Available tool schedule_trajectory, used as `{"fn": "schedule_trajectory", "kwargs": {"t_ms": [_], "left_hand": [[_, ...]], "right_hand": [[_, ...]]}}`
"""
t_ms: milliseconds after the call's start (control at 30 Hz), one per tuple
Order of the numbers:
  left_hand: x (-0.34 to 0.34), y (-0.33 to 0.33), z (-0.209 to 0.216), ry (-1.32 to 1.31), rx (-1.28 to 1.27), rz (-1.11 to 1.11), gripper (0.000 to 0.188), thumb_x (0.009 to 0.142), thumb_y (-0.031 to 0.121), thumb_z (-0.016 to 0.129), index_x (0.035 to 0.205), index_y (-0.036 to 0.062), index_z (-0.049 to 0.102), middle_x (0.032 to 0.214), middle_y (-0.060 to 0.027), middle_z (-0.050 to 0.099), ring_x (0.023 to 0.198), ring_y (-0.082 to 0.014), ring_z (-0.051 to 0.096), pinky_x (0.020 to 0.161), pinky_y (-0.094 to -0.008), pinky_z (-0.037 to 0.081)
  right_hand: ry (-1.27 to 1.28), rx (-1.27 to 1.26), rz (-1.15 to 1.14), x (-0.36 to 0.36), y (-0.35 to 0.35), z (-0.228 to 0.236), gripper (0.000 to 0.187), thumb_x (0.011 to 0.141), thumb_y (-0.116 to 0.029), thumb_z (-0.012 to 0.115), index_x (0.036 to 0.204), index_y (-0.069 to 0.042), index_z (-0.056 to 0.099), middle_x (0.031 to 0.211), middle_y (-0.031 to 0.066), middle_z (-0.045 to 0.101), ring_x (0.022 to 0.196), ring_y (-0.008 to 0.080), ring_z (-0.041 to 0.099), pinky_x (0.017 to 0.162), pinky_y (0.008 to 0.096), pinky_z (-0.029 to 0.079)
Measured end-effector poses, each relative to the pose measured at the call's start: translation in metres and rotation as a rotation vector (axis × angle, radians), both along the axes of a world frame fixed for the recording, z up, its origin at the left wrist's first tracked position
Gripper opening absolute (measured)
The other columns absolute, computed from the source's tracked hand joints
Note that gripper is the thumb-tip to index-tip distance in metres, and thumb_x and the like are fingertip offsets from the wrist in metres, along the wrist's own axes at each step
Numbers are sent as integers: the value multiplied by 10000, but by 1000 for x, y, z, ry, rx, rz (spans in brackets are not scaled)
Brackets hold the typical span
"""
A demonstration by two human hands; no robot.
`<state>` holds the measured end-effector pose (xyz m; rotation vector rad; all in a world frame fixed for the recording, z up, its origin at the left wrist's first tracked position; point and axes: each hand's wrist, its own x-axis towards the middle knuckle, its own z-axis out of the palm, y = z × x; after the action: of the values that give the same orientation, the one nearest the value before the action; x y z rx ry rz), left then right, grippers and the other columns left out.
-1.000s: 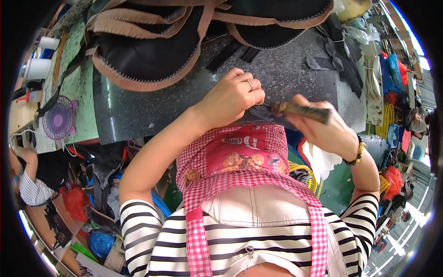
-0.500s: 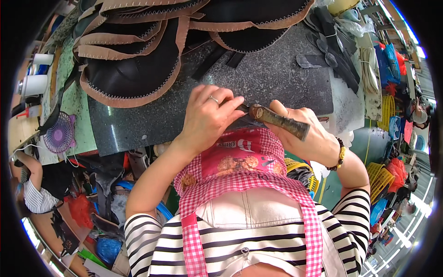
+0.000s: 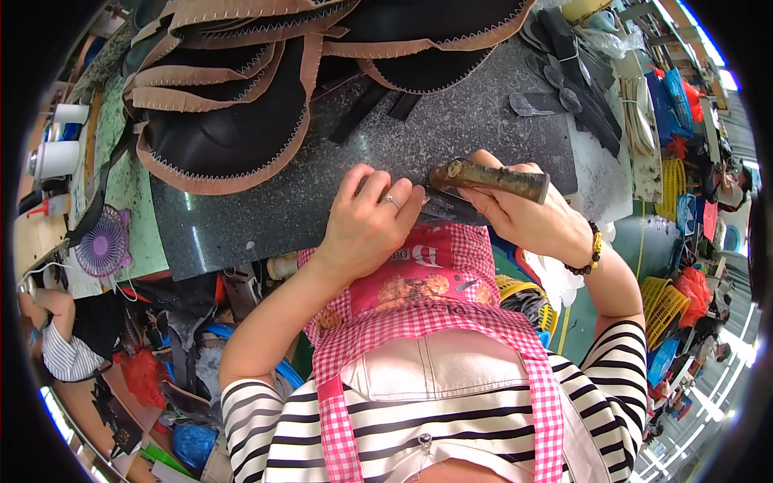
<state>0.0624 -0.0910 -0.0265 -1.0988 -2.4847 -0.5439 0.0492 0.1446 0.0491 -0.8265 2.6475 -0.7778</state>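
Observation:
At the near edge of the dark stone slab (image 3: 266, 213), my right hand (image 3: 531, 213) grips a hammer with a worn, brownish metal head (image 3: 503, 179). The palm hides its handle. Beneath the hammer lies a thin black strip (image 3: 451, 206), along the slab's edge. My left hand (image 3: 370, 221) is closed at the strip's left end, fingers curled downward; its thumb and the exact grip are hidden. Beyond the hands, black leather pieces (image 3: 221, 137) with tan, zigzag-stitched borders lie in a stack. Two short black straps (image 3: 360, 113) stick out from under them.
A bundle of black strips (image 3: 576, 88) lies at the slab's far right. On the left stand a purple fan (image 3: 105, 241) and white spools (image 3: 58, 158). A co-worker's arm (image 3: 52, 310) shows at far left. Yellow baskets (image 3: 527, 302) stand below the bench on the right.
My left hand has shifted slightly nearer to me, its fingers curling down more. The hammer head has turned and risen a little in my right hand, uncovering more of the black strip.

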Motion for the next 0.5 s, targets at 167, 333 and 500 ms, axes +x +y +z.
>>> {"fn": "schedule_trajectory", "kwargs": {"t_ms": [167,333,500], "left_hand": [[1,1,0,-2,-46,-8,223,823,176,701,1011,56,704,989,-35,618,895,-220,590,876,-423,471],[1,1,-1,-37,-56,-4,222,833,187,703,1014,58,697,981,-33,609,894,-211,589,878,-418,471],[7,2,-6,-2,75,105,230,805,174,754,1010,79,709,985,-18,621,906,-207,601,873,-418,469]], "right_hand": [[19,5,65,-6,-1,1,159,912,-93,651,1055,-25,669,872,161,580,664,361,614,581,413,490],[63,-84,85,-10,0,-6,144,924,-136,636,1029,-45,600,619,158,574,570,374,618,500,435,487],[7,82,57,-2,-8,1,156,922,-135,630,1037,-48,570,591,166,561,579,394,619,501,448,482]]}}
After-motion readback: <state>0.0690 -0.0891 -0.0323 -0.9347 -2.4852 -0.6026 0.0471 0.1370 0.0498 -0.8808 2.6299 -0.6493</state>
